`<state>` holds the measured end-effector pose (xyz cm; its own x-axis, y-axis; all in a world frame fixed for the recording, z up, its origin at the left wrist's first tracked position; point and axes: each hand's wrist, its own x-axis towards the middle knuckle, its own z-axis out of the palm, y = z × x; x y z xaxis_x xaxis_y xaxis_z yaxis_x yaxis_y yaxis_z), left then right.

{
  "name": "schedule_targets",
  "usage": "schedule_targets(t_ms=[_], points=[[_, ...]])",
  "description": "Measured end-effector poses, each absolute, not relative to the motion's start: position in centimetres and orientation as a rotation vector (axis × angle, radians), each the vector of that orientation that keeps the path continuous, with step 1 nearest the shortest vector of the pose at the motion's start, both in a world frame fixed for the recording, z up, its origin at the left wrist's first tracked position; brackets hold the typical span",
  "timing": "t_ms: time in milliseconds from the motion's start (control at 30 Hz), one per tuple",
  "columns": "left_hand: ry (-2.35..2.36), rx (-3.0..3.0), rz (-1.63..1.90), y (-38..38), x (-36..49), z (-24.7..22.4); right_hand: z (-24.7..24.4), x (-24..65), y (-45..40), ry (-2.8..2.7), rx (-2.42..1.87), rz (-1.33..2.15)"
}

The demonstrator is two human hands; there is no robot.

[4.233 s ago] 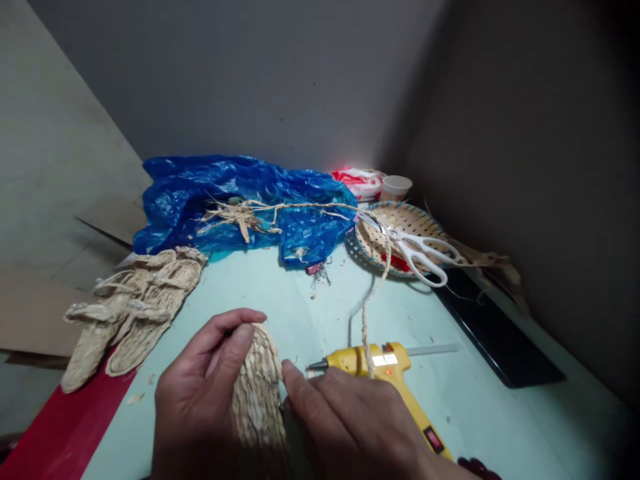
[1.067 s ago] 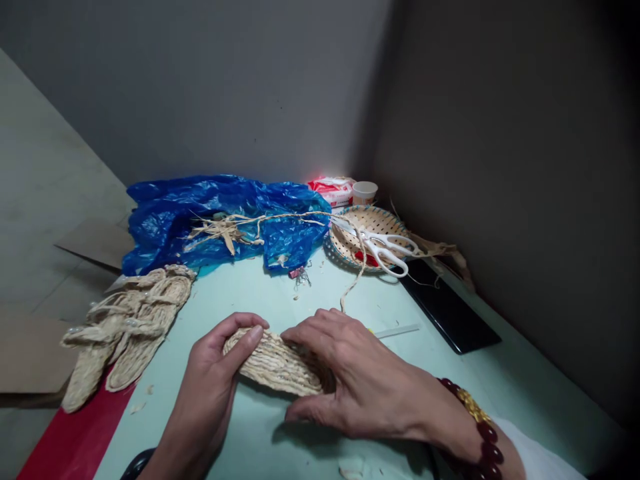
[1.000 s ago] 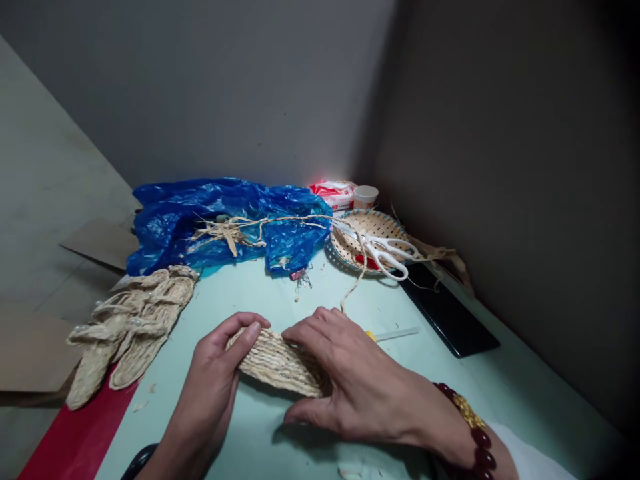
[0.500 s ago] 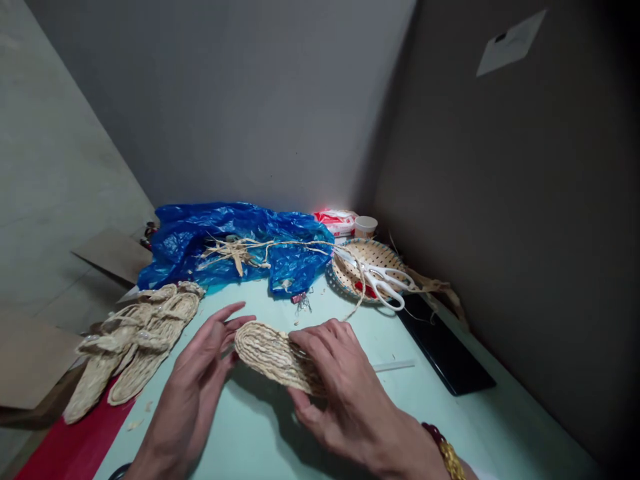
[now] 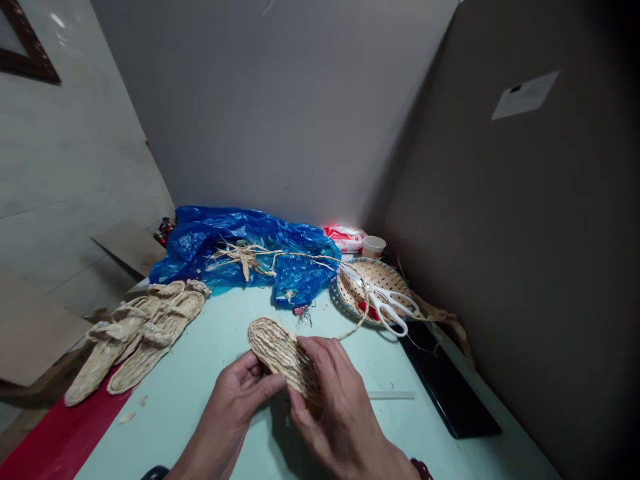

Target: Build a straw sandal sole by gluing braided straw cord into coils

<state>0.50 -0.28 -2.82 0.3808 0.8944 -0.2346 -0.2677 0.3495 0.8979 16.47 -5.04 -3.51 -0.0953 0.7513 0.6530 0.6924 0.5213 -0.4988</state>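
Observation:
A woven straw sandal sole (image 5: 281, 353) is held just above the table in front of me, its rounded end pointing up and left. My right hand (image 5: 333, 390) grips its near right part, fingers over the top and thumb beneath, hiding that end. At the lower left edge my left hand (image 5: 245, 400) pinches the sole, thumb on the rim and fingers behind it. A straw cord (image 5: 364, 320) runs from near the right hand toward the basket. Several finished straw sandals (image 5: 143, 333) lie at the left side of the table.
At the back, a crumpled blue plastic bag (image 5: 220, 233) carries loose straw strips (image 5: 245, 259). White scissors (image 5: 387, 303) rest on a woven basket (image 5: 353, 303). A black flat device (image 5: 450, 387), a pale stick (image 5: 393, 395), a paper cup (image 5: 373, 247) and a red-white packet (image 5: 345, 237) are nearby.
My left hand, previously apart with its fingers spread, has closed on the sole's lower left edge. The sole has tilted more upright, and the camera view has shifted.

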Motion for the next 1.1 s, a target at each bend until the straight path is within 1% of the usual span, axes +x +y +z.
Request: schedule_targets(t_ms=[533,767,1100], points=[[0.893,1.027,0.972,-0.5,0.3,-3.1,-3.3,16.1,-5.4,-1.747,-1.155,0.242],[0.894,0.957,0.979,-0.7,0.6,-2.9,-2.8,16.4,-5.7,-1.716,-1.167,0.321],[0.932,0.786,0.899,-1.2,0.6,-2.1,-2.8,16.1,-5.6,-1.638,-1.176,0.463]])
